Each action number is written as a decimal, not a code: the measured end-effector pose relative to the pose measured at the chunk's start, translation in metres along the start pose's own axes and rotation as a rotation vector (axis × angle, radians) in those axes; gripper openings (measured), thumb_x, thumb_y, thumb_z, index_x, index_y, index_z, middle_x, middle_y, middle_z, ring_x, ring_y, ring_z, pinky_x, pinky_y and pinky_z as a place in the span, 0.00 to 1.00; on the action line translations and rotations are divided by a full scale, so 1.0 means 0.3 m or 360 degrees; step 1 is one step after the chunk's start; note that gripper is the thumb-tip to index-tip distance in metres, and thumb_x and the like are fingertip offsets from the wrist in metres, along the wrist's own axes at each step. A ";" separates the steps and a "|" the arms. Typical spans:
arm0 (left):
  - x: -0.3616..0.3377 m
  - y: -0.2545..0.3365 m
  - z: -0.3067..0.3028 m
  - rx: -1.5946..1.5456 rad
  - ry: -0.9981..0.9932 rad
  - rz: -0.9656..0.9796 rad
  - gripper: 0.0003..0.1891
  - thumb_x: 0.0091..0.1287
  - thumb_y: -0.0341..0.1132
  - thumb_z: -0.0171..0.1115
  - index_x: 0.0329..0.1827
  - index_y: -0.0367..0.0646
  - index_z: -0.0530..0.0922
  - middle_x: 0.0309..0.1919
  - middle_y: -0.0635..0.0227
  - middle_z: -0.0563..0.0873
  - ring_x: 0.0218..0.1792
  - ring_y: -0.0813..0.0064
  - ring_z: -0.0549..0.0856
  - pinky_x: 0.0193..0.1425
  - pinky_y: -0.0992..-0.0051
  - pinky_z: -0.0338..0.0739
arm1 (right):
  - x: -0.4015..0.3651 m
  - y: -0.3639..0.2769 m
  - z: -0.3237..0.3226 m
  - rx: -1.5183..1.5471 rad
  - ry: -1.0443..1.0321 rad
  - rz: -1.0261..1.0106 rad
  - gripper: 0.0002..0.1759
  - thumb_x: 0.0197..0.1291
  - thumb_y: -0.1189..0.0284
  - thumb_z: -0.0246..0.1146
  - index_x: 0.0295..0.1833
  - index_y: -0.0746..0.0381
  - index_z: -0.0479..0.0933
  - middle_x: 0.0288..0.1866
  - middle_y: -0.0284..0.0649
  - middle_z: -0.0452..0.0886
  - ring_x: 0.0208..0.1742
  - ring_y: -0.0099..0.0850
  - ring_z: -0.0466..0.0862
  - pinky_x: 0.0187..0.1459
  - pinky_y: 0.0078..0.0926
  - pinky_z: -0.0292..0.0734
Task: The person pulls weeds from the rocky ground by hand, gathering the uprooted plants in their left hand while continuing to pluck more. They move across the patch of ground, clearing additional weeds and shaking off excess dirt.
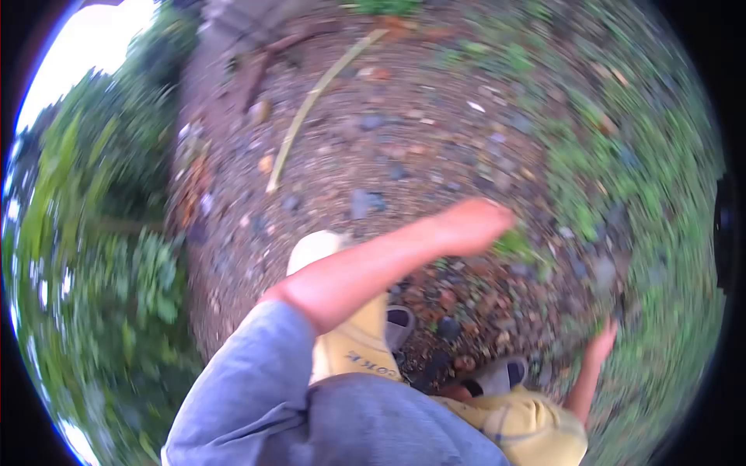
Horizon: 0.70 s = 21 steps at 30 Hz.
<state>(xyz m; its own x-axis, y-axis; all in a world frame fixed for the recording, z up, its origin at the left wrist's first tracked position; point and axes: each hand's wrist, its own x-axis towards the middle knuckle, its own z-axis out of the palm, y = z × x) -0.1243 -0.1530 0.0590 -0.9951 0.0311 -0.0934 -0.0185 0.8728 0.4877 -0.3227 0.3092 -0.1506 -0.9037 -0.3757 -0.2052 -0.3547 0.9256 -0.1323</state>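
Fingers (498, 214) of a person's left hand (475, 227) blur above stony soil (435, 167); whether they are clamped on the green sprig (518, 246) right beside them, an onlooker cannot tell. Leafy and small, the sprig has its long axis slanting from the hand toward the person's right and slightly back. The right hand (601, 342), finger state unclear, extends past yellow trousers (544, 435). Ahead, well apart from both hands, a pale curved stalk (309, 99) points forward and rightward.

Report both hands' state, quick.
Left hand: looks curled, green leaves by it; grip cannot be told.
Right hand: too blurred to tell.
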 end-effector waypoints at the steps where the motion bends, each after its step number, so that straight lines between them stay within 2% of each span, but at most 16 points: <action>1: -0.031 -0.033 -0.006 -0.0049 0.0106 0.0032 0.10 0.49 0.24 0.58 0.35 0.37 0.77 0.37 0.55 0.83 0.43 0.53 0.83 0.46 0.59 0.78 | 0.034 -0.004 0.038 0.0020 0.0072 -0.0174 0.31 0.53 0.86 0.47 0.65 0.62 0.68 0.68 0.54 0.64 0.66 0.49 0.68 0.65 0.37 0.65; 2: -0.001 -0.009 0.000 -0.0009 -0.0014 0.0029 0.11 0.48 0.23 0.58 0.36 0.36 0.78 0.38 0.56 0.83 0.43 0.54 0.83 0.47 0.59 0.78 | 0.019 0.097 0.060 -0.0022 -0.0026 0.0053 0.30 0.53 0.85 0.48 0.64 0.65 0.68 0.67 0.56 0.64 0.64 0.51 0.69 0.63 0.38 0.66; 3: 0.017 0.010 -0.002 0.0039 -0.0114 -0.0008 0.12 0.48 0.23 0.59 0.38 0.35 0.78 0.39 0.57 0.83 0.44 0.55 0.83 0.48 0.60 0.78 | 0.052 0.141 0.105 -0.0028 0.0069 -0.0009 0.28 0.53 0.85 0.48 0.63 0.67 0.68 0.66 0.58 0.66 0.63 0.52 0.70 0.62 0.39 0.67; 6: 0.023 0.023 0.009 -0.0091 -0.0105 -0.0046 0.12 0.50 0.22 0.57 0.39 0.35 0.79 0.39 0.55 0.83 0.42 0.54 0.83 0.48 0.60 0.78 | 0.063 0.089 0.016 -0.0162 0.0033 -0.0057 0.22 0.56 0.84 0.49 0.57 0.68 0.72 0.57 0.59 0.74 0.58 0.53 0.74 0.59 0.40 0.69; 9: 0.014 0.047 -0.008 -0.0346 -0.0203 -0.0184 0.12 0.52 0.22 0.56 0.40 0.34 0.79 0.40 0.52 0.83 0.42 0.52 0.83 0.49 0.60 0.79 | 0.059 -0.046 -0.120 -0.0231 -0.0401 0.0220 0.18 0.54 0.82 0.54 0.52 0.69 0.74 0.55 0.58 0.75 0.55 0.54 0.75 0.56 0.41 0.71; 11: 0.010 0.076 -0.049 -0.0514 -0.0307 -0.0379 0.12 0.53 0.24 0.57 0.41 0.34 0.79 0.40 0.50 0.83 0.43 0.51 0.83 0.48 0.60 0.79 | 0.081 -0.008 -0.103 -0.0127 -0.0514 0.0222 0.17 0.52 0.82 0.56 0.50 0.69 0.73 0.52 0.58 0.76 0.53 0.54 0.76 0.54 0.41 0.71; 12: 0.030 0.033 0.022 -0.0586 -0.0252 -0.0328 0.13 0.53 0.30 0.61 0.40 0.34 0.79 0.39 0.48 0.84 0.41 0.50 0.83 0.47 0.61 0.79 | 0.091 -0.005 -0.108 -0.0079 -0.0572 0.0222 0.17 0.51 0.81 0.57 0.49 0.69 0.73 0.51 0.58 0.77 0.52 0.54 0.76 0.53 0.41 0.71; 15: 0.045 -0.006 0.112 -0.0798 -0.0124 -0.0481 0.14 0.52 0.38 0.63 0.33 0.33 0.81 0.34 0.47 0.84 0.37 0.51 0.84 0.44 0.61 0.79 | 0.065 -0.039 -0.167 0.0162 -0.0535 0.0062 0.20 0.49 0.80 0.58 0.51 0.69 0.71 0.50 0.57 0.76 0.53 0.54 0.75 0.53 0.41 0.70; 16: 0.045 -0.002 0.113 -0.0910 -0.0069 -0.0674 0.15 0.51 0.39 0.64 0.31 0.34 0.82 0.32 0.47 0.84 0.35 0.52 0.84 0.42 0.62 0.79 | 0.066 -0.065 -0.185 0.0239 -0.0539 0.0204 0.22 0.50 0.81 0.57 0.54 0.69 0.69 0.51 0.52 0.76 0.54 0.48 0.76 0.55 0.39 0.69; 19: 0.093 -0.029 0.211 -0.1013 -0.0054 -0.0983 0.14 0.50 0.39 0.64 0.32 0.35 0.82 0.32 0.49 0.85 0.34 0.53 0.85 0.41 0.63 0.80 | 0.135 -0.094 -0.212 0.0912 -0.0476 0.0303 0.23 0.52 0.80 0.55 0.57 0.67 0.68 0.52 0.46 0.76 0.51 0.40 0.75 0.55 0.34 0.68; 20: 0.103 -0.035 0.215 -0.0995 -0.0096 -0.0852 0.14 0.49 0.39 0.64 0.32 0.35 0.82 0.31 0.51 0.85 0.32 0.55 0.85 0.39 0.63 0.80 | 0.167 -0.113 -0.219 0.1079 -0.0525 0.0306 0.23 0.53 0.80 0.54 0.58 0.66 0.68 0.52 0.44 0.76 0.50 0.38 0.75 0.54 0.32 0.68; 21: 0.112 -0.027 0.225 -0.1052 -0.0063 -0.0903 0.14 0.49 0.38 0.64 0.32 0.35 0.82 0.31 0.51 0.85 0.32 0.56 0.85 0.39 0.62 0.79 | 0.225 -0.159 -0.227 0.1249 -0.0571 0.0308 0.23 0.54 0.80 0.53 0.59 0.65 0.68 0.51 0.41 0.76 0.50 0.36 0.75 0.54 0.30 0.69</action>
<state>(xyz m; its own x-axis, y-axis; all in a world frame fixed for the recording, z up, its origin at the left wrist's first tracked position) -0.1509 -0.1262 -0.0067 -0.8149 -0.2951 -0.4989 -0.5748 0.3004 0.7612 -0.3831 0.2431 -0.0921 -0.7545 -0.3299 -0.5673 0.1822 0.7251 -0.6641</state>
